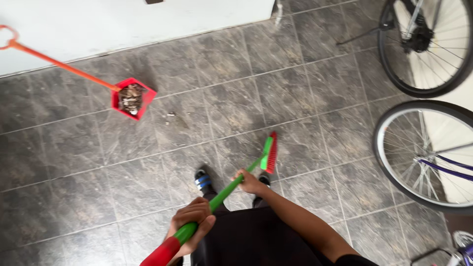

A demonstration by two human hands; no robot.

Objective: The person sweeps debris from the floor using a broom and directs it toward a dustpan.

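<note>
The person is sweeping a grey tiled floor (74,148) with a broom (231,182), standing over it and looking down. The left hand (193,227) is wrapping the green handle low in the picture, just above the red grip at its end, with the fingers clenched right round it. The right hand (249,181) is grasping the same handle further along, close to the head, fingers closed over the shaft with the forearm stretching out straight from the body.

The broom head (269,152) (green block, red bristles) is resting on the floor just ahead of the person's shoes (203,180), its bristles facing right. A red dustpan (132,100) on a long orange handle (54,61) is standing well apart, up to the left near the white wall, already holding a heap of brownish litter. A few loose scraps (172,116) are lying on the tiles just right of the pan.

Judging from this, sweeping well here would mean keeping the bristles flat on the tile and working in short strokes, so that crumbs are not flicking away. Two bicycle wheels (423,148) are standing at the right, near enough to call for care.
</note>
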